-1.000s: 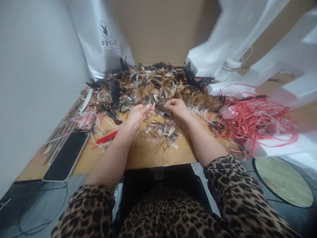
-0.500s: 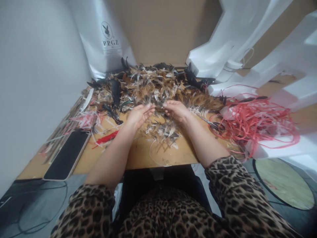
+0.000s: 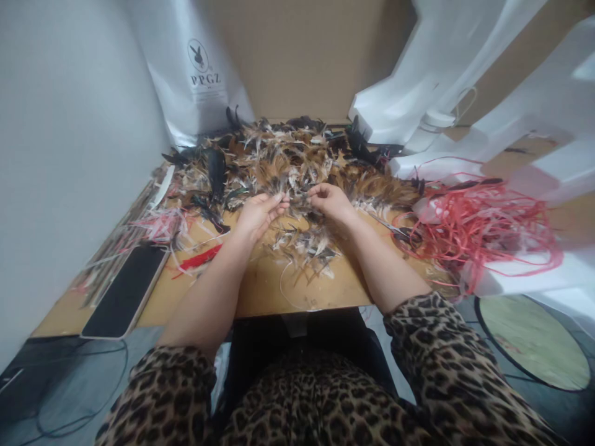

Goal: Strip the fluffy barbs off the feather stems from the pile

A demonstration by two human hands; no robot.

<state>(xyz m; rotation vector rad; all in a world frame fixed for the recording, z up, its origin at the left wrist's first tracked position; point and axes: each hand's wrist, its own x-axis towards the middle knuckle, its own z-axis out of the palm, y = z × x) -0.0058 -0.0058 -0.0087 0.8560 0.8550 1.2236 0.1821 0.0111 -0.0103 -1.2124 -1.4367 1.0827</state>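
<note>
A wide heap of brown, black and white feathers (image 3: 288,148) covers the back of the wooden table. Just in front of it, my left hand (image 3: 261,214) is closed in a pinch, thumb against fingers, on what looks like a small feather. My right hand (image 3: 331,201) faces it a short gap away, its thumb and forefinger pinched at a dark, wispy feather; the tips blend into the heap. Below and between my wrists lies a smaller bunch of short feathers (image 3: 309,248). A thin pale string (image 3: 281,285) curves down from it to the table edge.
Scissors (image 3: 395,230) lie right of my right forearm, beside a tangle of pink-red plastic strips (image 3: 483,229). To the left are a phone (image 3: 123,294), a red piece (image 3: 201,257) and thin sticks (image 3: 123,232). A white bag (image 3: 199,105) stands behind.
My right hand has risen slightly and turned, its fingers more curled. My left hand stays nearly in place. The feathers around them look the same.
</note>
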